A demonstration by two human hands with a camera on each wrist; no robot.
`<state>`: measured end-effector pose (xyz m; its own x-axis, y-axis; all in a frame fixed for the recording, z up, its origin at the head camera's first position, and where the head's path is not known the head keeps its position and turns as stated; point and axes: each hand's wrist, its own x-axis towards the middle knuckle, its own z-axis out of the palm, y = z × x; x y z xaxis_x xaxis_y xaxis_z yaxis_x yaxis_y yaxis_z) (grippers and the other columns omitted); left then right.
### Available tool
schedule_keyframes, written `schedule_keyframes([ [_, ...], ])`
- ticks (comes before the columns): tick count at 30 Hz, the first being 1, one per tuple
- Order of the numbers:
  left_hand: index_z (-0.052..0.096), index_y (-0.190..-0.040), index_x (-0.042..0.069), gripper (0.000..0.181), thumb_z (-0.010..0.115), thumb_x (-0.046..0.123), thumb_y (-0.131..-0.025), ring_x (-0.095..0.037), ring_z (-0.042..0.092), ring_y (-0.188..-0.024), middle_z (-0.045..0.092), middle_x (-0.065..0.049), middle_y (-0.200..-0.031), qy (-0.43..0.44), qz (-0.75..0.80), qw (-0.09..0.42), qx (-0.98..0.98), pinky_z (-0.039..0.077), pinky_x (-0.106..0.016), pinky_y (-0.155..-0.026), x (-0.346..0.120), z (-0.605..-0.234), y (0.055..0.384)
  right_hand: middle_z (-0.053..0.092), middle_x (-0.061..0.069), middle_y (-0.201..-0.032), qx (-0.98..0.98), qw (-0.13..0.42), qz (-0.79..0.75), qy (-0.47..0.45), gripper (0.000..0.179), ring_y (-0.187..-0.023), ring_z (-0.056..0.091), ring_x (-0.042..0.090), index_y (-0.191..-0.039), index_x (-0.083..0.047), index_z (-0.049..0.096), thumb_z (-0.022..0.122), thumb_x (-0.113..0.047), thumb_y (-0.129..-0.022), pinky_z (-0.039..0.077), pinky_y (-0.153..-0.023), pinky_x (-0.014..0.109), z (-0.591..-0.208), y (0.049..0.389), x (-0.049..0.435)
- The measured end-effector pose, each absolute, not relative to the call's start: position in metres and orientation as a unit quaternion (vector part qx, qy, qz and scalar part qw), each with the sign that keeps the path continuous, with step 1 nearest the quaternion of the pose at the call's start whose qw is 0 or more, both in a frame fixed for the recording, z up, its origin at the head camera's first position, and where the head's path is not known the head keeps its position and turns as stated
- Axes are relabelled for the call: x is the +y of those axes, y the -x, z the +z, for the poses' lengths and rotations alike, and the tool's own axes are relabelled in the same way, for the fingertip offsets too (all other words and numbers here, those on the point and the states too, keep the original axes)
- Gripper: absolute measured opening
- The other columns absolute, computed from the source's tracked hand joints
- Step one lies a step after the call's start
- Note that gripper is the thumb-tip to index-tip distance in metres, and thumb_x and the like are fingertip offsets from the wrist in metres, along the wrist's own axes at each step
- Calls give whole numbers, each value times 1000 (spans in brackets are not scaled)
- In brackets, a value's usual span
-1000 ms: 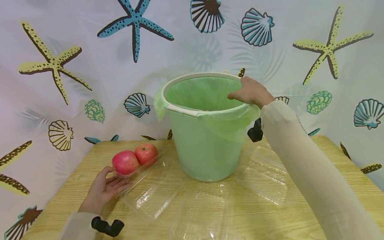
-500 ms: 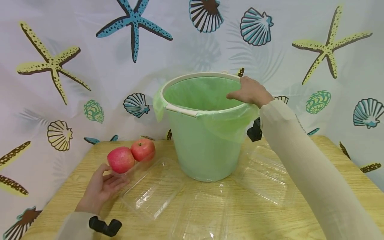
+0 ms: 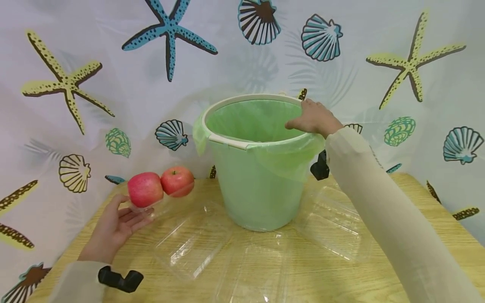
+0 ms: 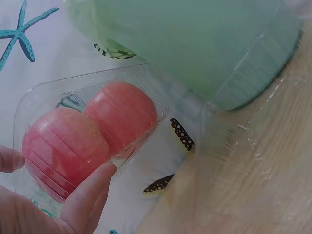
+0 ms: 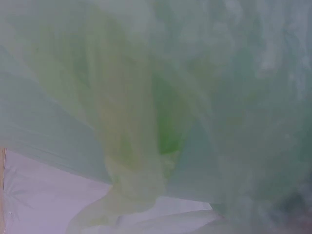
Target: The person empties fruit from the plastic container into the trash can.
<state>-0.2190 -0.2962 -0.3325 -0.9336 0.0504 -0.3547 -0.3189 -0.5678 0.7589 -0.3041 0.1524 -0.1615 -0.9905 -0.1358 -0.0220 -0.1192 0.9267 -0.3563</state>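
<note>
My left hand (image 3: pixel 113 229) holds the near end of a clear plastic container (image 4: pixel 141 73), thumb on one side and fingers on the other. Two red apples (image 3: pixel 145 189) sit side by side in it, raised over the left back of the table. My right hand (image 3: pixel 316 120) rests on the right rim of a pale green bin (image 3: pixel 261 189), its thumb stretched out over the opening. A thin green bag (image 5: pixel 131 122) lines the bin and hangs over the rim; it fills most of the right wrist view.
Several clear plastic containers lie on the wooden table (image 3: pixel 318 277): one at left (image 3: pixel 193 248), one in front (image 3: pixel 257 265) and one right of the bin (image 3: pixel 337 223). A patterned cloth (image 3: pixel 231 54) hangs behind the table.
My left hand has lifted the container with the apples and moved it up and to the left. My right hand stays at the bin's rim.
</note>
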Motion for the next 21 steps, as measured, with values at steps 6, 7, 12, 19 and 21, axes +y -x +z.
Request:
schedule_keyframes([
  [6,50,-103,14,16,49,29,-96,-24,71,-83,66,-8,-86,115,886,95,439,57,-42,-76,-298,-320,218,1,21,-159,982,24,-176,65,87,-146,1,42,-152,1,6,52,-40,-91,13,-117,53,-161,305,153],
  [7,50,-104,15,16,49,28,-96,-25,71,-83,66,-8,-86,108,888,91,437,57,-42,-76,-298,-318,218,1,21,-159,982,25,-176,65,87,-146,1,42,-152,1,6,52,-40,-91,13,-117,53,-161,305,152],
  [12,49,-111,19,17,50,29,-97,-26,71,-86,64,-9,-91,67,901,81,421,57,-44,-76,-302,-305,215,1,22,-159,982,24,-177,66,87,-146,1,42,-152,1,7,52,-40,-91,13,-117,53,-161,305,152],
  [19,39,-119,13,29,49,28,-97,-28,69,-90,61,-11,-97,67,915,85,389,55,-46,-80,-302,-284,216,1,21,-159,981,24,-182,66,86,-146,1,42,-152,0,7,52,-40,-91,12,-117,53,-161,304,152],
  [21,36,-120,12,31,49,28,-97,-29,68,-91,59,-11,-98,65,917,88,382,55,-46,-81,-302,-279,215,1,21,-159,981,23,-183,68,86,-146,1,42,-152,1,7,52,-39,-91,12,-117,53,-161,305,152],
])
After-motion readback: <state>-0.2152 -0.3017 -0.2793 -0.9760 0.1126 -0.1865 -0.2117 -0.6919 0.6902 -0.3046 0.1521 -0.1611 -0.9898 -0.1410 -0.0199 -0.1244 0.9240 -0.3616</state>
